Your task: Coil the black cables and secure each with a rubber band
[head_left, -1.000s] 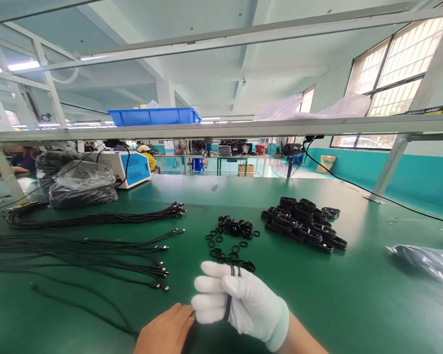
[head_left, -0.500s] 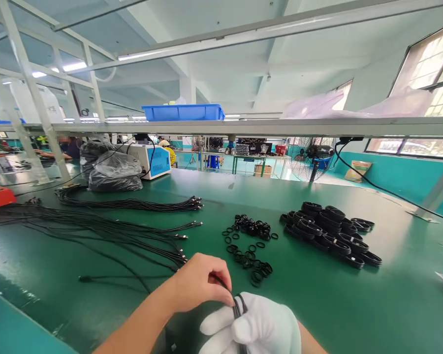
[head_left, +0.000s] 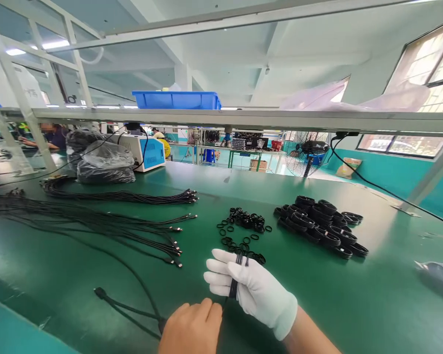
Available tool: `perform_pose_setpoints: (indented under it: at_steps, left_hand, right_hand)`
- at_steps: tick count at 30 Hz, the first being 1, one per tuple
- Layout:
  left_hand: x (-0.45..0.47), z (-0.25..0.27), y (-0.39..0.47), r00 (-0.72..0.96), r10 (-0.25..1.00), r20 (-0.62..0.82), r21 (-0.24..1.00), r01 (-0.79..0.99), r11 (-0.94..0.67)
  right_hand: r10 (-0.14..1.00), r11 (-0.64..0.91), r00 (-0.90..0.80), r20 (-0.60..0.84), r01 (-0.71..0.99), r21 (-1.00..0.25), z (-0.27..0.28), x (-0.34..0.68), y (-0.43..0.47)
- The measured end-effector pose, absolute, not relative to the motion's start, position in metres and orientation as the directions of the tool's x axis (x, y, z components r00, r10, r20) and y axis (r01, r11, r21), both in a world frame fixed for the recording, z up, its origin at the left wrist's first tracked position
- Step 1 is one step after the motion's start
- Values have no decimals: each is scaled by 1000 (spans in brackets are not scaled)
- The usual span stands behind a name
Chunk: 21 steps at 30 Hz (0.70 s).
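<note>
My right hand [head_left: 254, 290], in a white glove, is turned palm toward me with the fingers pointing left. Several turns of black cable [head_left: 234, 285] are wrapped around its fingers, and the thumb presses on them. Below and to the left, my bare left hand [head_left: 194, 327] is closed around the cable's running part, its fingertips hidden from view. From that fist a loose cable end with a dark connector [head_left: 100, 293] trails left over the green table. Just beyond the glove lie small black rings [head_left: 247, 219], in a heap and scattered.
Coiled cables [head_left: 321, 221] are piled at the right. Straight black cables [head_left: 133, 196] with metal plugs spread across the left. Behind them stand a plastic-wrapped bundle [head_left: 105, 162] and a blue-white machine [head_left: 147, 152]. A shelf [head_left: 243, 118] bearing a blue tray [head_left: 177, 101] crosses above. A person sits far left.
My left hand has moved down and left, away from the gloved fingers. The right hand has risen with more cable turns showing on it. The view has shifted slightly.
</note>
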State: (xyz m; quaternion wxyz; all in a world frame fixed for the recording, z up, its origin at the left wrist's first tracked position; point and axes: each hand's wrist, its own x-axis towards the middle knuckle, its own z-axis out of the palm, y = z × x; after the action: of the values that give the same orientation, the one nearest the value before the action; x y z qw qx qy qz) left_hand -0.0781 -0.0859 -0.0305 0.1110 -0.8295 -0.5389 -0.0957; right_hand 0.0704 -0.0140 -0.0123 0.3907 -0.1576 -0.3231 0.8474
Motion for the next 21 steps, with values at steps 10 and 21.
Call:
perform_pose_setpoints:
  at_steps: [10,21]
  left_hand:
    - [-109,29,-45,399,915,-57,839,515,-173]
    - [-103,-43,-76,131,981,144,440,879,-182]
  right_hand:
    - [286,-688,-956,-62,-159,-708,-38,66,-33]
    - [752,-540,-657,47,-655,-529,-11,57,-22]
